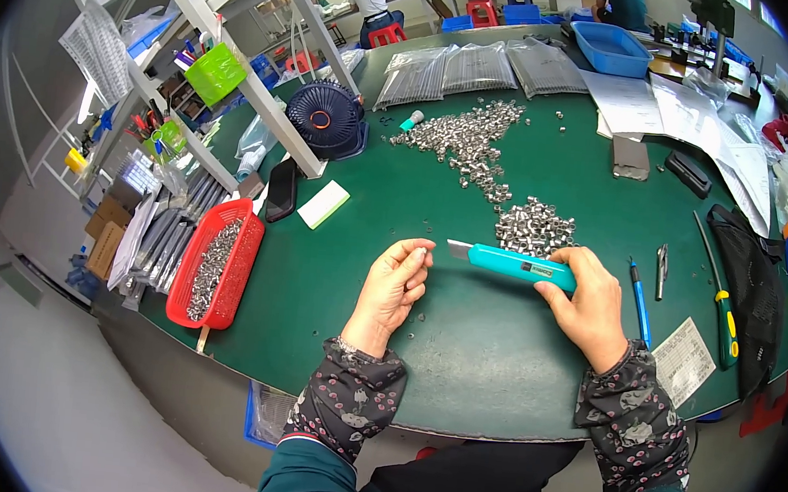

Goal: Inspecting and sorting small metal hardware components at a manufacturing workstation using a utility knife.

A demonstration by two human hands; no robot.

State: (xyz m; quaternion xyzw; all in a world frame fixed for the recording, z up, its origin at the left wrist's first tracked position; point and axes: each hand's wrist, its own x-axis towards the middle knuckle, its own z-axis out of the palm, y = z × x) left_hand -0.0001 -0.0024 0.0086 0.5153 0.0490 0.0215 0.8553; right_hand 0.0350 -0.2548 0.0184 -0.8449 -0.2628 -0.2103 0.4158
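Observation:
My right hand (586, 300) is closed round the rear of a turquoise utility knife (510, 262). Its blade is out and points left, toward my left hand (392, 288). The thumb and fingers of that hand are pinched together just short of the blade tip. Whatever they hold is too small to make out. Beyond the knife lies a heap of short metal rings (534, 226). A larger spread of the same small metal pieces (464, 140) reaches farther back on the green table (495, 372).
A red basket (244, 266) of small metal parts stands at left, near a phone (282, 189) and a fan (324, 118). On the right lie a blue pen (639, 300), a screwdriver (726, 327) and a black bag (746, 277). Bagged tubes (480, 69) line the back.

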